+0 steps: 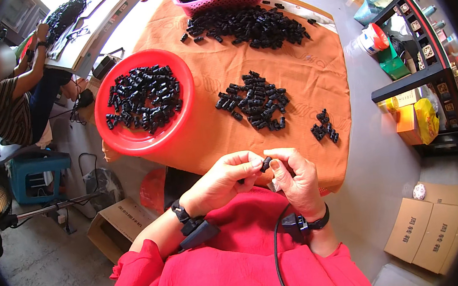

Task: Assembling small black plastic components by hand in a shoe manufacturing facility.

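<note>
Close to my body, at the near edge of an orange cloth [207, 145], both hands meet over a small black cylindrical plastic part [266, 164]. My left hand [227, 179] pinches it from the left between thumb and fingers. From the other side the thumb and forefinger of my right hand [298, 177] close on the same part. A second dark bit shows under the left fingers, too hidden to name. Just beyond my hands lies a loose pile of like black parts [255, 101]. A smaller cluster [324, 127] sits to the right.
A red basin [188, 100] of black parts stands at the left. A large heap [262, 25] and a pink basket [221, 2] are at the far side. Cardboard boxes [422, 229] and a dark shelf [426, 77] stand right. Another person [15, 97] works far left.
</note>
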The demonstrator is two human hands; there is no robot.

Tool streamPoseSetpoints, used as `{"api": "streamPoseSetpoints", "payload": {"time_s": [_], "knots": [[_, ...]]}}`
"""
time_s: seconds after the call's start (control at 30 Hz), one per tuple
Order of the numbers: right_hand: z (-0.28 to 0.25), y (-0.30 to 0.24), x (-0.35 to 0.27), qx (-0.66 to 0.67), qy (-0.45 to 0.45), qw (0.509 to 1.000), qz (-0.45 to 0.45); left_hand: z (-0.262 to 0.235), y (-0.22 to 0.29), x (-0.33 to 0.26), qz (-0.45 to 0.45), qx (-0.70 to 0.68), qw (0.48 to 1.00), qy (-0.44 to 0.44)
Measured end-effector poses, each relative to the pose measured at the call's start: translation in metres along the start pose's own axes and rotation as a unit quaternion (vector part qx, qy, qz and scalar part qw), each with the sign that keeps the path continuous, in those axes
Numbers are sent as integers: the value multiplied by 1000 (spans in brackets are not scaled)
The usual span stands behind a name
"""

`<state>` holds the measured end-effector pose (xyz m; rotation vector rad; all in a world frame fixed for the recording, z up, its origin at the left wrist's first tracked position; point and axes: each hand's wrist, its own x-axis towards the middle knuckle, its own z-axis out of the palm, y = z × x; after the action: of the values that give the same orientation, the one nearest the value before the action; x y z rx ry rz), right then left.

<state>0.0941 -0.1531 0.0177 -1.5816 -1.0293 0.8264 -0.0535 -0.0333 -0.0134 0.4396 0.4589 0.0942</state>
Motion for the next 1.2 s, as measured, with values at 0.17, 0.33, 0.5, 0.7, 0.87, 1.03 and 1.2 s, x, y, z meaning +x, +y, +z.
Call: {"api": "streamPoseSetpoints", "payload": {"time_s": [0.17,0.33,0.5,0.7,0.87,1.03,1.2], "knots": [[-5,0,-2,28,-24,999,33,0,-1,0,2,-21,1000,-8],[-4,-8,-3,68,-39,996,50,-5,-5,0,-11,-41,999,-22],[-4,-5,-4,79,-29,996,19,3,2,-2,-47,-3,999,-18],[-6,-3,-4,64,-33,997,7,1,-1,-2,-33,18,999,-31],[-6,-3,-2,60,-35,998,5,5,0,-3,-50,15,998,-24],[-4,3,0,41,-42,998,-39,8,2,-4,-54,10,998,-17],[-6,0,-3,40,-51,998,23,-5,-6,-1,-27,-39,999,-25]]}}
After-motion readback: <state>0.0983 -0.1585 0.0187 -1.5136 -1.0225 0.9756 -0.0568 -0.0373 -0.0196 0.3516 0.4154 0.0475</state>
